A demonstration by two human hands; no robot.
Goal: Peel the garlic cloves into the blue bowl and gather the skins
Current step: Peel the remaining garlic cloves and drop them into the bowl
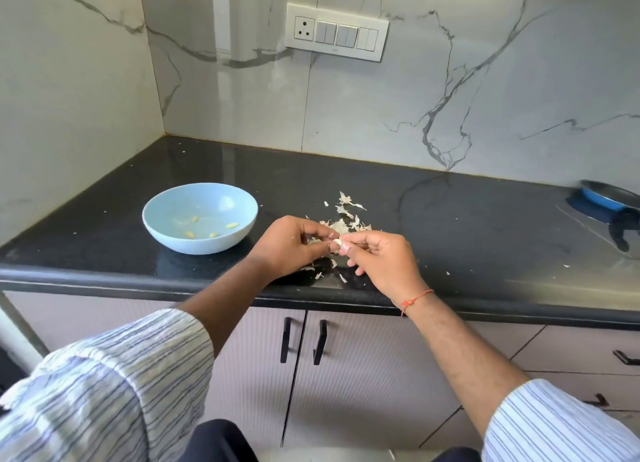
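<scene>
Black stone counter (450, 219) under a marble wall, two hands meeting at frame centre.
Fingertips of the left hand (287, 243) and right hand (384, 257) both pinch one garlic clove (338, 243); papery skins (346, 216) lie scattered just behind and beneath them, and the blue bowl (200, 218), left of centre, holds a few peeled cloves (207, 228).

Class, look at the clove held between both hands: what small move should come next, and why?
Probably keep pulling the skin off. Both the left hand and the right hand pinch the garlic clove, which looks still partly skinned, above the loose skins. Once bare, it likely goes left into the blue bowl, where peeled cloves already lie.
</scene>
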